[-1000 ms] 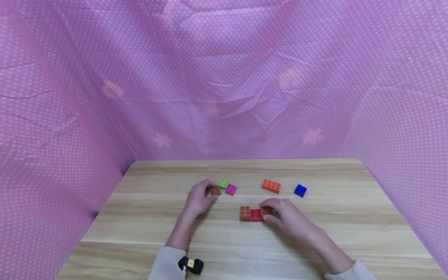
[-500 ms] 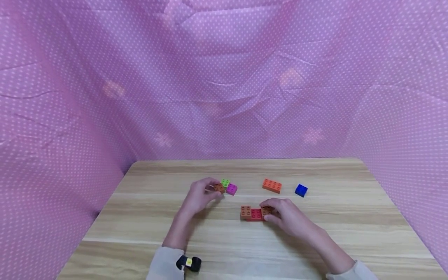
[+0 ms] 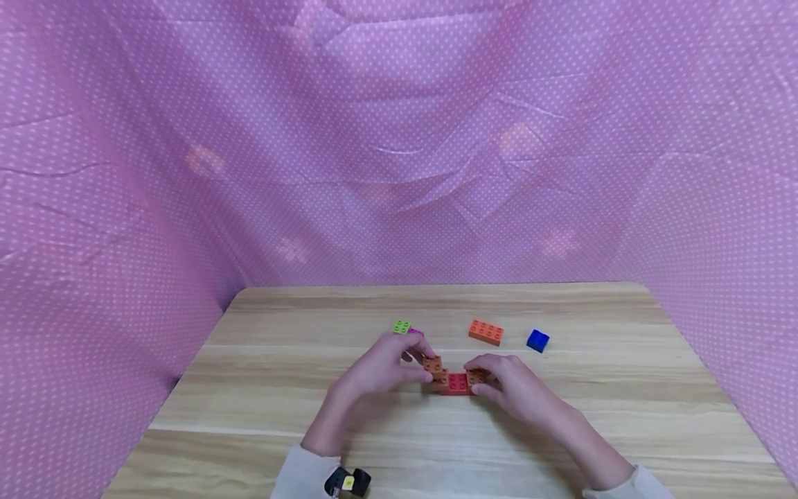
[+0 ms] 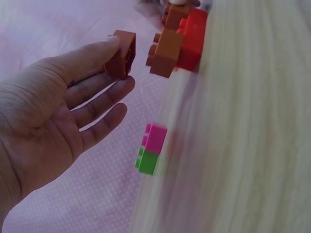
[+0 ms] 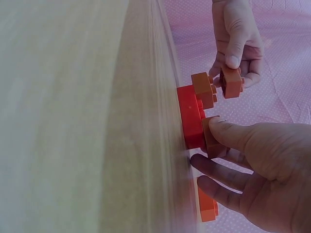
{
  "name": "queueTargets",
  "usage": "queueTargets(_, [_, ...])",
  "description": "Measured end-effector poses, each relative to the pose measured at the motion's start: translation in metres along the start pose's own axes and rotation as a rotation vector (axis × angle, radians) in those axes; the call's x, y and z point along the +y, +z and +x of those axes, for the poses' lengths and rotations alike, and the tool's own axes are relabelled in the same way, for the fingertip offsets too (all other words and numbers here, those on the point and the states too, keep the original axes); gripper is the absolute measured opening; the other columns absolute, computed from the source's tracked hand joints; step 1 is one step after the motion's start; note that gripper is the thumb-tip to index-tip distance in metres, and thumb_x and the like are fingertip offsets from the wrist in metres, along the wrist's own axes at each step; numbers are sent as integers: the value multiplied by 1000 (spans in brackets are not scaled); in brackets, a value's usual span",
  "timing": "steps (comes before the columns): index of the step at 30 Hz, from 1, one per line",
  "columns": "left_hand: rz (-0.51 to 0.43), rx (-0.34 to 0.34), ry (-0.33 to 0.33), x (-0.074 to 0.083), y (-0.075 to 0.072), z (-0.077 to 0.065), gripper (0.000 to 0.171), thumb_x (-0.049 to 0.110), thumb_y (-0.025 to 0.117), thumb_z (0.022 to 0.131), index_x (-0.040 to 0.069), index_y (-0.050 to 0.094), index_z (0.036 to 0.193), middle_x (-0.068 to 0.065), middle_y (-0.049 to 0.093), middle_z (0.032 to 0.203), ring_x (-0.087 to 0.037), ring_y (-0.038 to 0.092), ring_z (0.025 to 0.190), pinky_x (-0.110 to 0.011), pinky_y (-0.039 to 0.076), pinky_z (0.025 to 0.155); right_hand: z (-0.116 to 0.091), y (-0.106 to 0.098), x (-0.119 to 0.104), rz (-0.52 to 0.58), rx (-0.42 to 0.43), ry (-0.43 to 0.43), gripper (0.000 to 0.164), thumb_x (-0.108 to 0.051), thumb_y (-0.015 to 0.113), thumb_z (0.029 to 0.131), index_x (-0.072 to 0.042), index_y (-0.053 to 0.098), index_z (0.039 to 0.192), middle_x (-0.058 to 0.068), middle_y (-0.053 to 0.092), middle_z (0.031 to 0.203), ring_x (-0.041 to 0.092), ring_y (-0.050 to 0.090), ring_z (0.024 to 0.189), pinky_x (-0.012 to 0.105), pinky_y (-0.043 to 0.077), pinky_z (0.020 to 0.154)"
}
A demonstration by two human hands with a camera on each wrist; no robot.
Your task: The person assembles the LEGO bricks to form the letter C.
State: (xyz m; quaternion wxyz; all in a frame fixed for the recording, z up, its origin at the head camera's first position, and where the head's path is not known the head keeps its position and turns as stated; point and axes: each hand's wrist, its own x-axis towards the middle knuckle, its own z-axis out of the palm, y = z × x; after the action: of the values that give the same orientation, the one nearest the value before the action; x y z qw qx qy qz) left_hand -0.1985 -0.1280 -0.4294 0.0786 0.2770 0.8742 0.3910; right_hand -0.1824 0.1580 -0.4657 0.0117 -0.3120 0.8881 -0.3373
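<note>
My left hand pinches a small brown toy brick between thumb and fingertips. In both wrist views that brick hangs just above another brown brick, with a gap between them. This lower brick sits on the left end of a long red brick on the table, overhanging it slightly. On the red brick's right end sits a further brown brick, which my right hand grips between thumb and fingers. Red studs show between the two mounted brown bricks.
Behind my left hand lie a lime green brick and a magenta brick, side by side. Farther right on the wooden table are an orange brick and a blue brick. A pink dotted cloth surrounds the table.
My left hand has lifted its brown brick from beside the green and magenta bricks and carried it right, over the red brick's left end. My right hand keeps its hold.
</note>
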Motion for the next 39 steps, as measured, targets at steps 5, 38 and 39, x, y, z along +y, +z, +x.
queueTargets(5, [3,-29,-1,3,5,1,30,18,88,88,23,72,113,16,69,107,-3,65,104,-32,57,99,2,1,-1,2,4,2,32,-10,79,95,-6,73,126,4,76,121,20,73,109,38,61,94])
queueTargets(38, [48,-88,35,-11,14,12,33,27,85,92,22,72,122,17,68,108,-1,65,103,-28,57,97,8,3,1,18,2,38,33,-11,79,95,-7,73,127,3,76,121,19,73,109,37,62,94])
queueTargets(39, [43,-88,34,-11,14,12,32,27,84,92,22,72,121,16,69,108,0,65,103,-28,57,97,8,3,1,18,2,39,33,-11,79,95,-7,73,127,3,76,120,19,73,108,37,62,94])
